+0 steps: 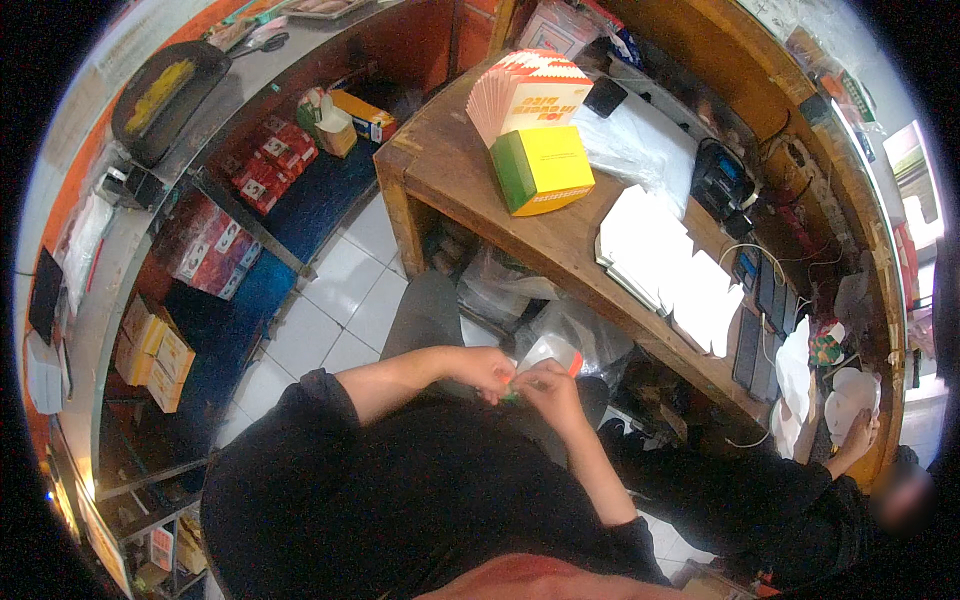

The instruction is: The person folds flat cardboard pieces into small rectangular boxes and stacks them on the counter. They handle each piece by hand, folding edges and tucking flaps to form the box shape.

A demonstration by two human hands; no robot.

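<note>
A small paper carton [550,349], white inside with a reddish-orange edge, is held low in front of me, over my lap. My left hand [482,371] has its fingers closed at the carton's left side. On the near right side, my right hand [550,391] pinches it with bent fingers. Some green shows beneath the fingers; the carton's underside is hidden. Beyond my hands, on the wooden table [430,165], stands a yellow and green box [545,172]. Behind it a fanned stack of printed cartons [530,98] leans with zigzag edges.
White stacked card blanks [642,250] lie along the table's near edge, beside dark flat devices [760,345]. At right, another person's hand [857,432] holds a white paper piece [853,398]. Left, a shelf unit holds red boxes [272,163] and orange-white cartons [155,352]. Clear plastic lies under the table.
</note>
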